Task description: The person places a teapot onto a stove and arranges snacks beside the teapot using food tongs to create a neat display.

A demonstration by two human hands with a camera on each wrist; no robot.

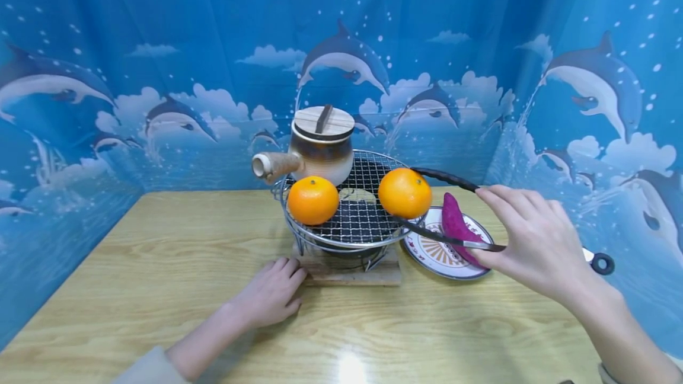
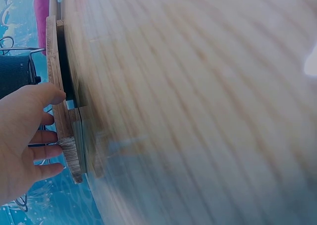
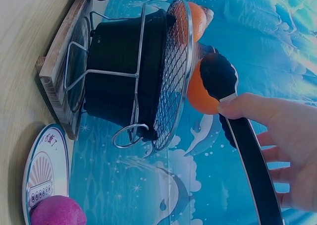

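- On the rack (image 1: 354,228): left orange (image 1: 313,200) by the near-left rim, right orange (image 1: 405,193) at the right rim, clay pot (image 1: 322,162) at the far-left, apparently spaced for balance.
- Beside the wooden board's (image 1: 347,277) right edge: plate (image 1: 427,249) with purple sweet potato (image 1: 455,221).
- Grips tongs (image 3: 255,170) in right hand (image 1: 539,242), parted around right orange, likely to clamp 2 sides.
- Rests relaxed left hand (image 1: 272,292) against board's left edge, clasping nothing, perhaps steadying it.

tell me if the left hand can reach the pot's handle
Probably yes: the handle juts past the grill on the left, and nothing visible blocks the left hand from it.
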